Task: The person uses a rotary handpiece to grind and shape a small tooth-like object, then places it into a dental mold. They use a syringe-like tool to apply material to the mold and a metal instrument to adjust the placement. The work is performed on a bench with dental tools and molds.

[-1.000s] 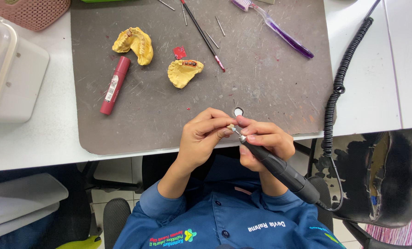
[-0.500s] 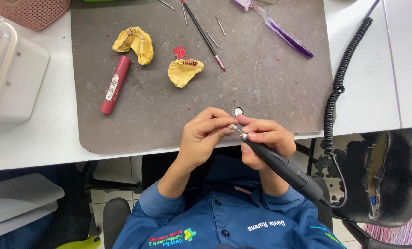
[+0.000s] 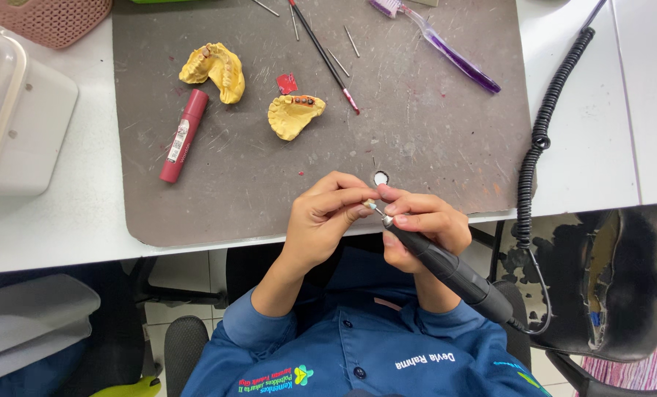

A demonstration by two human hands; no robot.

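- Small pale piece [image 3: 370, 204] pinched between fingertips of left hand [image 3: 321, 220], held at the near edge of the counter [image 3: 64, 220], just off the grey mat [image 3: 431, 147]. Grip closed tight on it; what the piece is, too small to tell.
- Right hand [image 3: 424, 224] wrapped shut around black rotary handpiece [image 3: 446, 265]; its tip meets the piece. Judged: grinding in hand, not finished.
- At 12 o'clock, close by: small round white disc [image 3: 381, 178] on the mat.
- At 11 o'clock: two yellow dental casts [image 3: 293, 115] [image 3: 214, 70], both lying untouched; red tube [image 3: 184, 136] at 10.
- At 1 o'clock: purple toothbrush [image 3: 453, 51]. Coiled cord [image 3: 541, 132] at 3.
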